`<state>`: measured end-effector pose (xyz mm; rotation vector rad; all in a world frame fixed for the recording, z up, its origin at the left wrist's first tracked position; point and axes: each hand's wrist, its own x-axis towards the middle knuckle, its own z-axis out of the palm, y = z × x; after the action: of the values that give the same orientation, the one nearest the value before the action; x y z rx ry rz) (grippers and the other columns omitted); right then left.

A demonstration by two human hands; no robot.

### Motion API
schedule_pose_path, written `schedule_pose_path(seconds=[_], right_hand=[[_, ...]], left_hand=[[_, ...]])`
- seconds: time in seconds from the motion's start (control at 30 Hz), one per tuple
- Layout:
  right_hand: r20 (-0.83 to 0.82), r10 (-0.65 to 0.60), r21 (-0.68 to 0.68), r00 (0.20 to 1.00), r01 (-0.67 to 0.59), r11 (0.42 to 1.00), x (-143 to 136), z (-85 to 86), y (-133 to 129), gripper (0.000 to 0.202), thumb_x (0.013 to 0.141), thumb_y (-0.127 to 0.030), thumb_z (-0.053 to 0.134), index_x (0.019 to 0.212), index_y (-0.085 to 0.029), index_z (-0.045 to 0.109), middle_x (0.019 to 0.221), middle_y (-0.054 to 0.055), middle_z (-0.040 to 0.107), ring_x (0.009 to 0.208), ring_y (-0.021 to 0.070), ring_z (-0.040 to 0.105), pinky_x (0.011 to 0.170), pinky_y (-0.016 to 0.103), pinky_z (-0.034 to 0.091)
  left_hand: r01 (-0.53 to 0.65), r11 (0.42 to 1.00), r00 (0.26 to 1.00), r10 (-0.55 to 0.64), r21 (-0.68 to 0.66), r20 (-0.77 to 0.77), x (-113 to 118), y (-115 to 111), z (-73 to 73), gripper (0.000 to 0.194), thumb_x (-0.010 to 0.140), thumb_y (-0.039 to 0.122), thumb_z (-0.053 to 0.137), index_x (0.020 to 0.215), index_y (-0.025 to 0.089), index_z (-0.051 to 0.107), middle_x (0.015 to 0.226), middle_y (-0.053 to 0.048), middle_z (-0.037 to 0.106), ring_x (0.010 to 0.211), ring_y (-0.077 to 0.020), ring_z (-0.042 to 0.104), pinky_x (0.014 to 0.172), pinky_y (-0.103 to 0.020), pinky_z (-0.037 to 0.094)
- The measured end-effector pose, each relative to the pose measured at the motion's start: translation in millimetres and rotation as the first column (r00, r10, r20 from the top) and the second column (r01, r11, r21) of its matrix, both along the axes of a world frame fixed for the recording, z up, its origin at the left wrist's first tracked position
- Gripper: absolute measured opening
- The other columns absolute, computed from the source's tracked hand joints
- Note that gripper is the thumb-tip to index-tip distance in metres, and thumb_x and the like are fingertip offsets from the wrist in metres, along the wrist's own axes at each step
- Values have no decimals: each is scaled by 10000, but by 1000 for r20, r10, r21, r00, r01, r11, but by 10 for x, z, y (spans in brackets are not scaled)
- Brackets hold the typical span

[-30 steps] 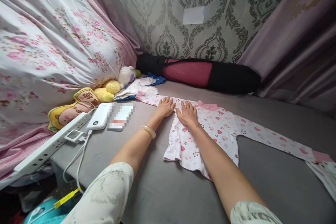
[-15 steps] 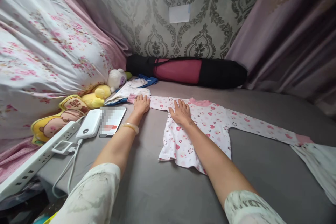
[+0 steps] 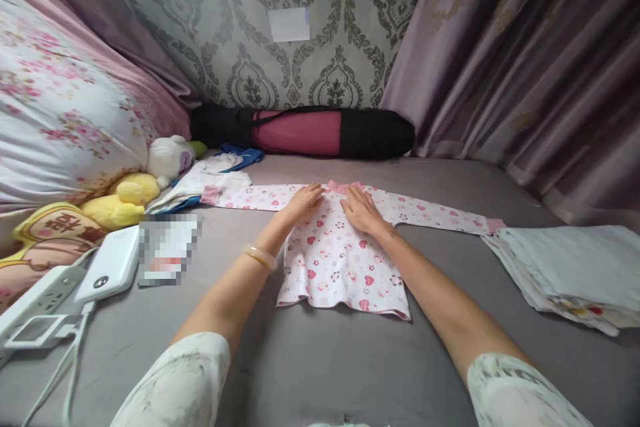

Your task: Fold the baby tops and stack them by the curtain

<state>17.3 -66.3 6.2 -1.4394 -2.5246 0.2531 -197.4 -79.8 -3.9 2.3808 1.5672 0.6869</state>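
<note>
A white long-sleeved child's shirt [image 3: 345, 273] with pink hearts and flowers lies spread on the grey bed sheet [image 3: 280, 373]. Its pink collar faces the wall and both sleeves stretch out sideways. My left hand [image 3: 306, 202] rests flat on the shirt's left shoulder, fingers extended. On the upper chest, just below the collar, my right hand [image 3: 363, 209] lies flat with its fingers stretched. Neither hand grips the cloth. The left cuff touches a small heap of white and blue clothes [image 3: 210, 173]; the right cuff reaches a stack of folded clothes [image 3: 575, 267].
Along the wall lies a long black and red bag [image 3: 300, 132]. To the left are a white plush toy [image 3: 167, 159], a yellow plush toy [image 3: 123, 200], a white power bank [image 3: 110, 263], a power strip [image 3: 47, 297] and a blurred-out flat device [image 3: 167, 250].
My left hand has moved right from the left sleeve to the shoulder. My right hand remains on the upper shirt, closer to the collar. The view has turned right, showing more of the folded stack.
</note>
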Motion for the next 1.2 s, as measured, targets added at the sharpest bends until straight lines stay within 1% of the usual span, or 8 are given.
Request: schedule_pose_path(seconds=[0.1,0.27,0.5,0.67,0.8,0.93,1.07,1.2], right_hand=[[82,-76,-8,994,76,997,156,-35,102,605,1009,-390,224,1501,-57,338,1597,152,268,1486,232,180,1204,396,87],[146,-130,-30,981,136,990,256,-114,304,628,1012,-451,200,1541,-120,276,1623,108,209,1490,244,164,1203,459,74],[109,-117,-21,987,120,993,317,-206,356,628,1008,-472,206,1550,-162,269,1627,86,205,1491,235,159,1204,452,75],[0,-98,-109,995,97,989,364,-103,345,624,993,-446,300,1547,-161,280,1628,88,201,1498,227,144,1212,421,81],[-280,-98,-112,955,68,991,588,34,199,578,958,-389,392,1491,-165,394,1570,105,346,1445,207,306,1164,355,271],[-405,-85,-109,910,44,993,947,112,-174,438,896,-300,493,1309,-185,583,1268,104,651,1147,223,607,968,341,470],[-329,-164,-211,930,97,973,1253,163,-629,247,884,-315,508,983,-200,703,900,50,735,823,199,661,775,299,487],[-264,-180,-309,948,93,947,1393,216,-1009,231,875,-330,499,848,-204,690,783,21,710,688,166,615,650,261,434]], left_hand=[[59,997,996,-62,-49,-58,209,133,-18,433,933,237,384,1326,165,551,1463,-155,488,1401,-252,394,1163,-419,280],[-142,974,978,110,-178,-179,400,228,-69,560,987,385,299,1482,134,370,1575,-164,316,1473,-310,245,1182,-525,192],[-197,957,972,162,-213,-172,393,256,-116,577,982,416,298,1512,188,323,1604,-108,270,1495,-293,178,1202,-505,101],[-151,954,988,138,-258,-68,334,173,-34,601,934,377,437,1493,178,342,1600,-155,260,1491,-304,191,1198,-510,94],[-226,969,972,216,-104,-97,154,-173,38,573,900,341,485,1438,156,410,1548,-202,324,1435,-333,302,1167,-542,174],[-334,942,942,332,-42,-56,-123,-672,108,499,857,352,534,1317,159,533,1317,-183,543,1191,-307,535,1039,-454,393],[-495,852,866,500,-170,-15,-296,-1177,226,408,812,396,552,1146,173,626,991,-103,649,901,-239,615,857,-364,475],[-525,776,831,556,-349,-13,-292,-1616,354,353,774,459,549,945,178,677,823,-54,670,769,-206,605,707,-302,446]])
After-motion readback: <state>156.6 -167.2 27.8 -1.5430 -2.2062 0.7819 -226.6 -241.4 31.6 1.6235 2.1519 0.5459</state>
